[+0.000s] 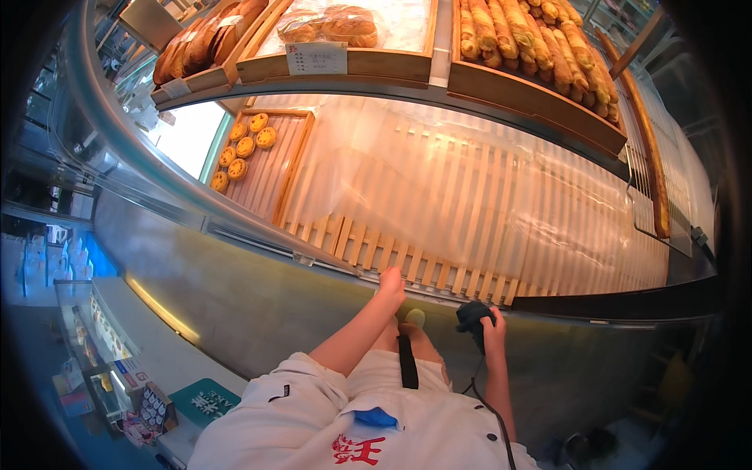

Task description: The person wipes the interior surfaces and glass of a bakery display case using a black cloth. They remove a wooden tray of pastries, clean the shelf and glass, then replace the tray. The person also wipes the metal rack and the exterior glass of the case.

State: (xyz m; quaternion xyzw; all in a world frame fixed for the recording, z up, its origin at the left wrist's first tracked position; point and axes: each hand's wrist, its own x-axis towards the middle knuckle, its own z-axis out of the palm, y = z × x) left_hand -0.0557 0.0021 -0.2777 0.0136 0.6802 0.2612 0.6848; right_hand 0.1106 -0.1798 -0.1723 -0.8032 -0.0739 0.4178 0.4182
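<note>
My left hand [392, 283] is at the front edge of the display case, close to the lower end of the sliding glass door's frame [247, 220]; whether its fingers grip the frame is not plain. In my right hand [495, 329] is a black handheld device [474, 323] with a cord running down past my forearm. Before me lies a slatted wooden shelf [429, 270] under a translucent plastic sheet [446, 194]. On its left stands a wooden tray [292, 170] with several egg tarts [245, 146].
Above, wooden trays hold long bread sticks [529, 47], bagged loaves [346, 26] and sliced bread [205, 44]. A wire rack [652, 194] stands at the right. A counter [170, 341] with a green sign [205, 402] is at the lower left.
</note>
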